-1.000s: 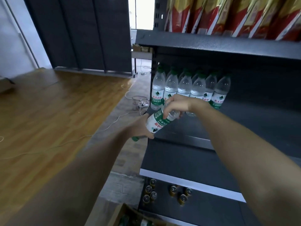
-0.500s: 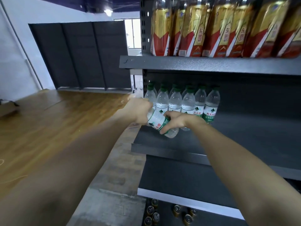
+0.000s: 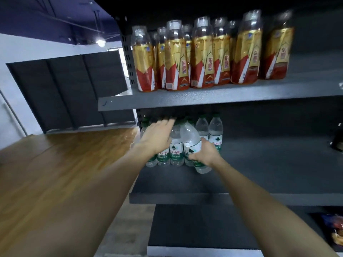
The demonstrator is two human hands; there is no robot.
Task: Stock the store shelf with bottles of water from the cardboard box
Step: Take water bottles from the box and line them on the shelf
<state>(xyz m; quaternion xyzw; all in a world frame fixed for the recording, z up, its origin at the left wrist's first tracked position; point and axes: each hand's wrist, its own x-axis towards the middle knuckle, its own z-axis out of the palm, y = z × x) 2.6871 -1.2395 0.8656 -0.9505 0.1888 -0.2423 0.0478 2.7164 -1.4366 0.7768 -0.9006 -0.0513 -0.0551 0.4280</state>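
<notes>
The right hand (image 3: 203, 153) grips a water bottle (image 3: 192, 143) round its label, nearly upright (cap tilted left); the left hand (image 3: 157, 138) hovers open beside it.

Single head-worn wide-angle view, no second camera, so no overlap. It looks forward and slightly down from behind both forearms, which run in from the bottom edge and meet mid-frame. The grip sits just left of frame centre: right hand (image 3: 204, 154) wrapped round a tilted water bottle (image 3: 191, 143), left hand (image 3: 157, 138) just left of it, fingers straight. Camera is near, arm's reach from the grip. Middle shelf (image 3: 259, 182) spreads below and right of the grip; upper shelf (image 3: 204, 97) with red-gold bottles (image 3: 178, 60) sits above it. Wooden floor (image 3: 65, 164) lies left. Edges bend from lens distortion; lower shelving below the grip is partly cut off.
</notes>
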